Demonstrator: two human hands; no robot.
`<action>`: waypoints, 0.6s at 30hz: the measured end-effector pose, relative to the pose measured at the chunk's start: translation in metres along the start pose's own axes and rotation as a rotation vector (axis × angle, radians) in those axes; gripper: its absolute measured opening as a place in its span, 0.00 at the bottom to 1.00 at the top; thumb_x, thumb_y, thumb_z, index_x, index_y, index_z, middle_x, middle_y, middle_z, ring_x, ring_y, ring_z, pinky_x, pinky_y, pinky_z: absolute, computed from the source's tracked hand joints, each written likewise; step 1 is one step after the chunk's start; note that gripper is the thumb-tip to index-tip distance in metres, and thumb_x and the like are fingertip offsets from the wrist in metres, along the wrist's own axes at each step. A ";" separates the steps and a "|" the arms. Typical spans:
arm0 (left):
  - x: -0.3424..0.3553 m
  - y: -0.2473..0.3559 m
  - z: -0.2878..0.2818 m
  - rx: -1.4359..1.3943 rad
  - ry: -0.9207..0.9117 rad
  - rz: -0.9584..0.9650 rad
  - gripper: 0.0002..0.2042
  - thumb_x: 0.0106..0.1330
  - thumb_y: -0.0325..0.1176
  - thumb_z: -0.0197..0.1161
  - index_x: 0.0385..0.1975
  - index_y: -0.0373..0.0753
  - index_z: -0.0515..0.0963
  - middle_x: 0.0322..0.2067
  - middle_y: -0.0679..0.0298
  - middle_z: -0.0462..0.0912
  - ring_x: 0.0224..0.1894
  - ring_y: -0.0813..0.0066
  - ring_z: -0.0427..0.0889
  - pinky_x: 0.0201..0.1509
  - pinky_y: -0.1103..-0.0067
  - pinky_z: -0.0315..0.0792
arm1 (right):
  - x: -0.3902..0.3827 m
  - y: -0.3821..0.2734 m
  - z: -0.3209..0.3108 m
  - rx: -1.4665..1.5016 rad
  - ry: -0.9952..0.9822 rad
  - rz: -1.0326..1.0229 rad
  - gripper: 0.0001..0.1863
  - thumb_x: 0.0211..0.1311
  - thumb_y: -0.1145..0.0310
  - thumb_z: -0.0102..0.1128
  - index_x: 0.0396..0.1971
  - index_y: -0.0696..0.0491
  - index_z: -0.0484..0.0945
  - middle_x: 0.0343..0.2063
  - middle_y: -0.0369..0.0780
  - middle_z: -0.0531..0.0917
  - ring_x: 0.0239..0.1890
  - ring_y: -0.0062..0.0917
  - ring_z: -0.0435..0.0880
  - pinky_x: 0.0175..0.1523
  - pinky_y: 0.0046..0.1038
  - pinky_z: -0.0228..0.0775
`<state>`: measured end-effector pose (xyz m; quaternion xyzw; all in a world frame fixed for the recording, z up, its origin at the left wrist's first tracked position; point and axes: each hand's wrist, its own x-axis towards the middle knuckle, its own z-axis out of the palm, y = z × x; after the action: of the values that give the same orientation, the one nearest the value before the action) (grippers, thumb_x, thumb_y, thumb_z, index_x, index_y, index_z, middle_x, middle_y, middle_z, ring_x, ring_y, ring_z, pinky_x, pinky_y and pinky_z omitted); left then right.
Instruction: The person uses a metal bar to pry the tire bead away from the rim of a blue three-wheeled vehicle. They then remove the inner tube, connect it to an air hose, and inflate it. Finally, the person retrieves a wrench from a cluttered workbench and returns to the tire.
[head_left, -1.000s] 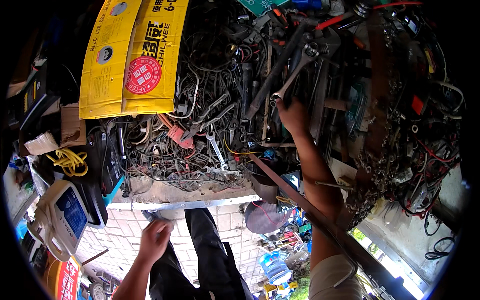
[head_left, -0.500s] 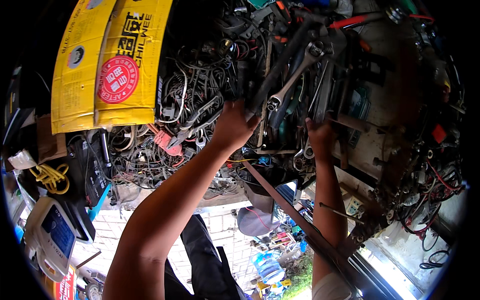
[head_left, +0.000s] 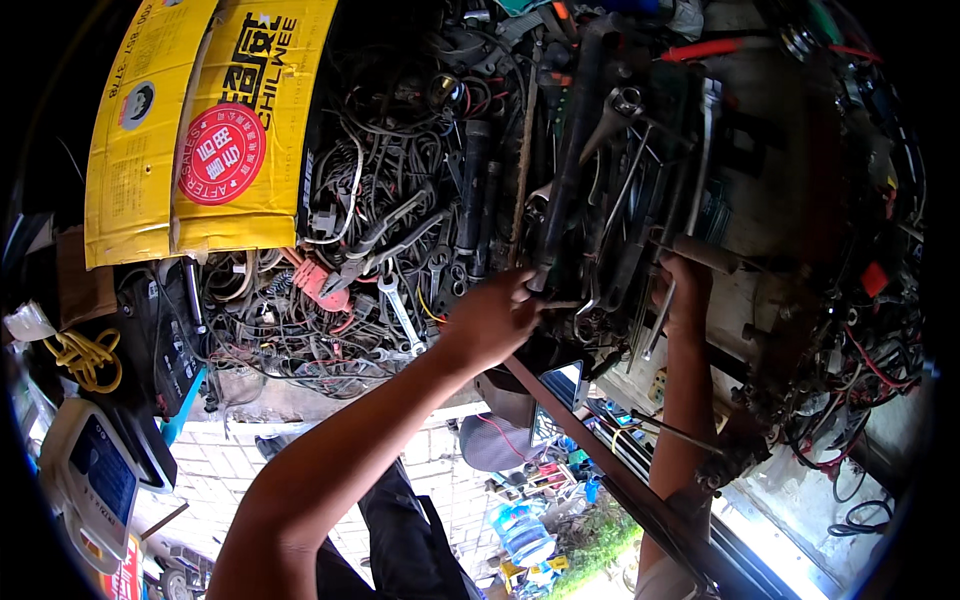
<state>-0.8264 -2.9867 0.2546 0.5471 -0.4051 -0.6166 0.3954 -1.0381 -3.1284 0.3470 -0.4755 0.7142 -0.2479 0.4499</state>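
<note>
My left hand (head_left: 490, 320) is closed around the lower end of a long dark bar (head_left: 572, 150), which slants up across a heap of tools. The fingertips pinch near its narrow tip. To the right, my right hand (head_left: 687, 292) grips a long slim silver wrench (head_left: 704, 160), its lower end sticking out below the fingers. Between the hands lie more wrenches and rods, among them an adjustable-looking wrench (head_left: 612, 120) partly behind the bar. Left of the bar stands a black cylindrical tool (head_left: 474, 185).
A yellow carton (head_left: 265, 170) sits at upper left beside tangled wires (head_left: 385, 150), pliers (head_left: 385, 245) and a combination wrench (head_left: 402, 312). A brown metal strip (head_left: 590, 435) runs diagonally between my forearms. A white device with a screen (head_left: 95, 480) stands at lower left.
My left hand has moved down and slightly right with the bar. My right hand has shifted right and slightly down, the long wrench now apart from the other tools.
</note>
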 end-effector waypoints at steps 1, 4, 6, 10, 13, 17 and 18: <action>-0.011 -0.009 -0.005 0.022 0.006 -0.032 0.19 0.65 0.31 0.58 0.54 0.33 0.70 0.34 0.54 0.83 0.33 0.67 0.85 0.38 0.74 0.78 | 0.006 0.008 -0.019 -0.067 0.043 -0.021 0.07 0.54 0.67 0.59 0.31 0.52 0.78 0.16 0.29 0.67 0.13 0.12 0.65 0.14 0.18 0.52; -0.034 -0.039 -0.023 0.124 0.025 -0.081 0.18 0.65 0.32 0.58 0.53 0.31 0.71 0.34 0.53 0.83 0.33 0.67 0.84 0.38 0.75 0.77 | 0.045 0.041 -0.070 0.331 -0.099 0.091 0.09 0.58 0.62 0.59 0.32 0.53 0.77 0.16 0.29 0.67 0.13 0.11 0.64 0.15 0.16 0.52; -0.028 -0.026 -0.013 0.080 -0.025 -0.111 0.17 0.66 0.32 0.58 0.51 0.29 0.72 0.35 0.52 0.83 0.34 0.66 0.84 0.39 0.75 0.77 | 0.090 0.055 -0.166 -0.026 -0.246 -0.143 0.14 0.63 0.59 0.56 0.41 0.54 0.78 0.21 0.37 0.78 0.20 0.26 0.75 0.26 0.29 0.67; -0.009 -0.021 -0.021 0.156 0.102 0.022 0.18 0.66 0.33 0.58 0.52 0.29 0.71 0.41 0.48 0.81 0.38 0.63 0.84 0.42 0.74 0.78 | 0.092 0.103 -0.119 -1.149 0.203 -0.747 0.12 0.66 0.63 0.53 0.39 0.57 0.78 0.29 0.45 0.81 0.32 0.38 0.81 0.38 0.37 0.73; 0.013 0.000 -0.013 0.176 0.117 0.152 0.23 0.65 0.33 0.59 0.57 0.30 0.68 0.48 0.44 0.77 0.48 0.55 0.80 0.53 0.70 0.74 | 0.077 0.114 -0.130 -1.205 0.337 -0.464 0.16 0.68 0.60 0.53 0.43 0.57 0.79 0.37 0.46 0.83 0.45 0.43 0.80 0.48 0.38 0.71; 0.045 0.012 -0.007 0.194 0.199 0.276 0.27 0.63 0.33 0.60 0.61 0.31 0.63 0.53 0.42 0.73 0.57 0.48 0.73 0.62 0.66 0.66 | 0.078 0.104 -0.080 -1.108 0.275 -0.773 0.20 0.64 0.57 0.56 0.49 0.57 0.75 0.45 0.50 0.79 0.50 0.48 0.77 0.53 0.41 0.69; 0.052 0.016 -0.011 0.121 0.179 0.300 0.28 0.62 0.32 0.60 0.62 0.31 0.62 0.53 0.41 0.73 0.58 0.46 0.71 0.64 0.66 0.64 | 0.070 0.105 -0.054 -1.183 0.325 -0.715 0.22 0.63 0.56 0.57 0.49 0.56 0.74 0.46 0.51 0.78 0.50 0.49 0.76 0.53 0.42 0.69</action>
<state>-0.8198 -3.0414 0.2500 0.5561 -0.4815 -0.4740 0.4839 -1.1437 -3.1508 0.2618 -0.8024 0.5872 -0.0186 -0.1048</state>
